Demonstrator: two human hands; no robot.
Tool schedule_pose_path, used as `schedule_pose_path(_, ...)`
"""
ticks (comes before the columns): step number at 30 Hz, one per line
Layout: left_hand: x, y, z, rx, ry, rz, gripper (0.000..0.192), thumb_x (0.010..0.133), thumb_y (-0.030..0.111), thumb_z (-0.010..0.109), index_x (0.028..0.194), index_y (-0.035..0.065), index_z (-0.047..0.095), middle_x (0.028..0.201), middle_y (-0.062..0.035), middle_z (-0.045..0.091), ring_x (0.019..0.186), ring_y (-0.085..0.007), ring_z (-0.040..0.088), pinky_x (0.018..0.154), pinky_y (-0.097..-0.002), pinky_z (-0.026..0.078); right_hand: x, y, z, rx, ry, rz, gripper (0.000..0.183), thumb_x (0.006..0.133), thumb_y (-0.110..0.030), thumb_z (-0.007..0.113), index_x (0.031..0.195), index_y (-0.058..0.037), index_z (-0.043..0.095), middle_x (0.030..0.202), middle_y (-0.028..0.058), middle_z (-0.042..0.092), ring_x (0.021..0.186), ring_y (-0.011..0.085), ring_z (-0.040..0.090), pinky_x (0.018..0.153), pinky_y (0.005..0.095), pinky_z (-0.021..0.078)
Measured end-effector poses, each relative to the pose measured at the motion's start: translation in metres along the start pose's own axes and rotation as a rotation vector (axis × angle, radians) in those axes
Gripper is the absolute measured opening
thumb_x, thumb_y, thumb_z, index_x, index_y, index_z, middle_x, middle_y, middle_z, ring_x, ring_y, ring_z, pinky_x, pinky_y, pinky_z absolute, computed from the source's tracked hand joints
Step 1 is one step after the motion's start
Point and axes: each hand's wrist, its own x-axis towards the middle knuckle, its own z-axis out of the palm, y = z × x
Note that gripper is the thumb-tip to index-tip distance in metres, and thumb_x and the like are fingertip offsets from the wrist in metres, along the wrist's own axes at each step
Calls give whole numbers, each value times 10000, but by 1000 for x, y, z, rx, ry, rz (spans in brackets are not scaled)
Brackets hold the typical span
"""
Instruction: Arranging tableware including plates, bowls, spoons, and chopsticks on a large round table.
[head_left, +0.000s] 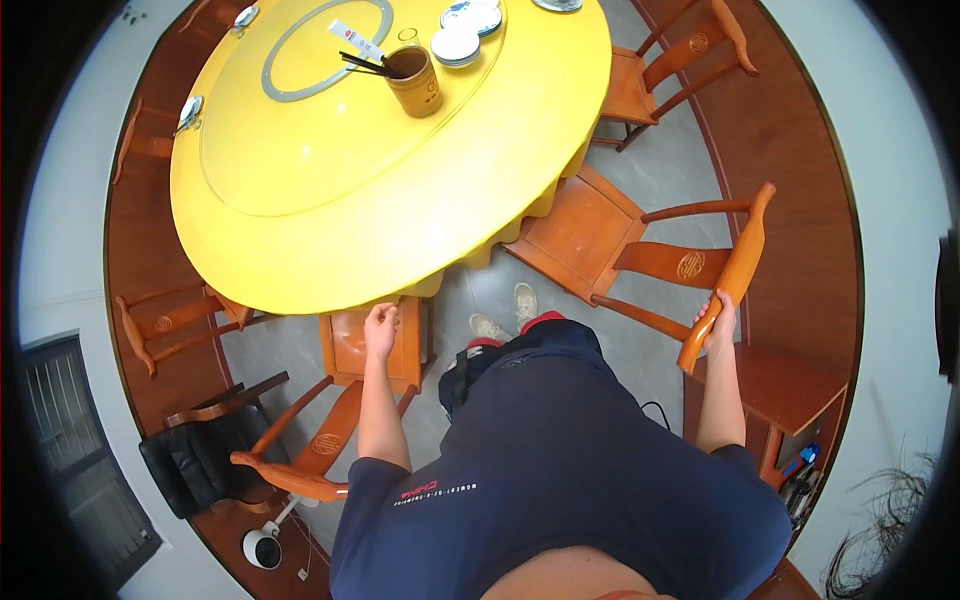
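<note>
My right hand (722, 321) grips the top rail (744, 259) of a carved wooden chair (576, 232), with the fingers wrapped around its near end. That chair stands to my right, its seat angled in toward the round table. My left hand (381, 330) is raised by the table's near edge, above the seat of a second wooden chair (330, 435). Its fingers are curled in and nothing shows between them. A yellow cloth (315, 255) covers the table and hangs in folds along the rim.
On the table stand a brown chopstick holder (417, 88), stacked white plates (455, 46) and a grey ring (279, 90). More wooden chairs (628, 90) surround it. Behind on the left are a black padded armchair (206, 457) and a white round-headed device (262, 549). A wooden cabinet (795, 386) stands right.
</note>
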Motion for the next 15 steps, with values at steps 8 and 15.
schedule_pose_path(8, 17, 0, -4, 175, -186, 56, 236, 836, 180, 532, 1000, 13, 561, 838, -61, 596, 661, -134, 581, 550, -250, 450, -33, 16, 19, 94, 78, 25, 258, 761, -323, 567, 807, -91, 464, 590, 15, 426, 492, 120, 431, 459, 260, 388)
schedule_pose_path(15, 57, 33, -35, 115, -224, 151, 217, 821, 144, 554, 945, -32, 578, 792, -70, 593, 678, -120, 554, 614, -240, 457, -36, 24, 12, 147, 73, -3, 342, 750, -397, 619, 828, -91, 490, 626, 26, 476, 521, 125, 466, 465, 257, 403)
